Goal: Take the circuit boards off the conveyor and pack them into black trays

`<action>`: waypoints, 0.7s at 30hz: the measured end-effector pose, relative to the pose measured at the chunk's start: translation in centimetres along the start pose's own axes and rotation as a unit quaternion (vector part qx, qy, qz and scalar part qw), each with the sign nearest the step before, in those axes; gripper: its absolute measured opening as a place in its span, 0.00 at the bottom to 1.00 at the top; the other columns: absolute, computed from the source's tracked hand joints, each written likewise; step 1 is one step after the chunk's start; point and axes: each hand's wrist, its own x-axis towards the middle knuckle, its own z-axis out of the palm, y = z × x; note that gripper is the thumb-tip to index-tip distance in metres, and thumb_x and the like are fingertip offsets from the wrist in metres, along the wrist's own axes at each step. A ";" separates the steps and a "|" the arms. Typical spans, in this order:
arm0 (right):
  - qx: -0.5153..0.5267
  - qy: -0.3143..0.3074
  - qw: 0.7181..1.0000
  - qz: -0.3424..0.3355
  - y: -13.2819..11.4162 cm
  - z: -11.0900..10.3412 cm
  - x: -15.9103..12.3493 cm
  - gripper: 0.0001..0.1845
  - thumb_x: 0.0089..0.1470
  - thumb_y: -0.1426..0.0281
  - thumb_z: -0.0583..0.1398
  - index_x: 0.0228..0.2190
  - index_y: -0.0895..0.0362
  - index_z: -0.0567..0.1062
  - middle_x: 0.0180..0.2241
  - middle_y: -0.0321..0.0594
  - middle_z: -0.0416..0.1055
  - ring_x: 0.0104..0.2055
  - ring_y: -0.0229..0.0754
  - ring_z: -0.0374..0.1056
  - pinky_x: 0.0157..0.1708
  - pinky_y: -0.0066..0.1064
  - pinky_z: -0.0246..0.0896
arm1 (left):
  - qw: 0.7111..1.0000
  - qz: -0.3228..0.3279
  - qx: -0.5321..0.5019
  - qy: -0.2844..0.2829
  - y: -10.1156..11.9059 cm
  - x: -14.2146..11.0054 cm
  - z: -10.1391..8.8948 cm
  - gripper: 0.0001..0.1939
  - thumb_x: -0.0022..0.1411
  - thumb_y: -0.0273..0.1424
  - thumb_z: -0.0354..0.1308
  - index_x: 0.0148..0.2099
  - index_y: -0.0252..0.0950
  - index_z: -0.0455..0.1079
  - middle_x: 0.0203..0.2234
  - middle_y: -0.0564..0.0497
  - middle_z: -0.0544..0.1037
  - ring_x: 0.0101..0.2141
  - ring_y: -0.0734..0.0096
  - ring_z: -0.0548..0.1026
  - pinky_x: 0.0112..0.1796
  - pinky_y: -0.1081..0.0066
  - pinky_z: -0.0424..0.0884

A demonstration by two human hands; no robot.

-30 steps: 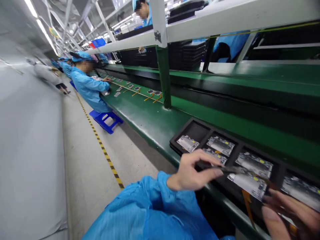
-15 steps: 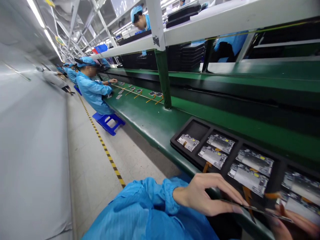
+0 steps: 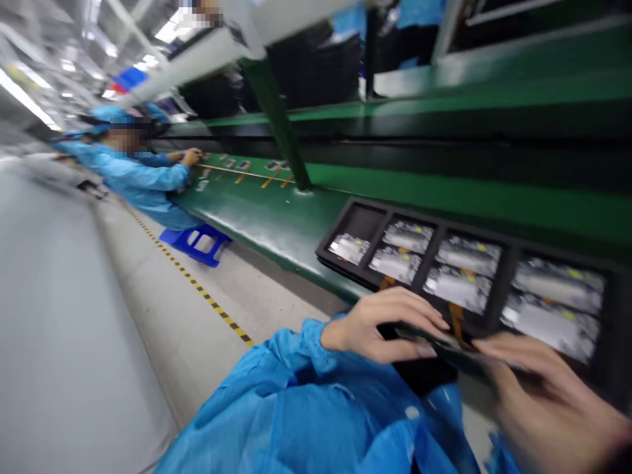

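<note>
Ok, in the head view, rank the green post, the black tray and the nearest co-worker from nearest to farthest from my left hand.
From the left hand:
1. Black tray: just ahead, extending right.
2. Green post: farther ahead, leftward.
3. Co-worker: farthest, beyond the post on the left.

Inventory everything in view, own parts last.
workbench: 1, green, centre
compartment tray: 1, black, on workbench
circuit boards: 7, silvery, in tray
flex strips: 2+, orange, tray's near side
small boards: several, grey, along workbench
post: 1, green, on workbench
beam: 1, white, top
co-workers: several, blue-clad, background
stool: 1, blue, left
floor tape: 1, yellow-black, left
lights: several, white, above
sheet: 1, grey, far left
thin piece: 1, dark, lower right, blurred
smock: 1, blue, bottom
left hand: 1, bare, gripping thin piece
right hand: 1, bare, at thin piece
</note>
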 end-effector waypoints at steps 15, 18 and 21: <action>0.062 -0.077 0.981 0.168 -0.7 -0.4 0.9 0.16 0.62 0.56 0.70 0.49 0.48 0.82 0.42 0.41 0.81 0.35 0.43 0.77 0.37 0.37 0.78 | 0.957 -0.159 0.113 0.217 1.3 2.2 -9.0 0.15 0.72 0.44 0.66 0.44 0.36 0.77 0.35 0.49 0.81 0.37 0.67 0.80 0.43 0.69 0.79; -0.053 0.015 0.986 0.158 0.4 -4.2 2.5 0.12 0.60 0.55 0.69 0.40 0.48 0.85 0.40 0.43 0.83 0.38 0.48 0.79 0.43 0.46 0.79 | 0.939 -0.174 0.115 0.274 -1.6 5.3 -15.0 0.19 0.69 0.47 0.67 0.50 0.37 0.77 0.41 0.46 0.82 0.46 0.62 0.82 0.48 0.66 0.80; -0.103 0.139 0.970 0.171 5.0 -7.6 3.7 0.14 0.57 0.54 0.70 0.37 0.51 0.85 0.35 0.46 0.82 0.34 0.49 0.78 0.40 0.49 0.76 | 0.926 -0.268 0.101 0.246 -5.4 7.8 -19.0 0.19 0.68 0.45 0.68 0.52 0.37 0.75 0.42 0.45 0.83 0.47 0.60 0.83 0.47 0.66 0.81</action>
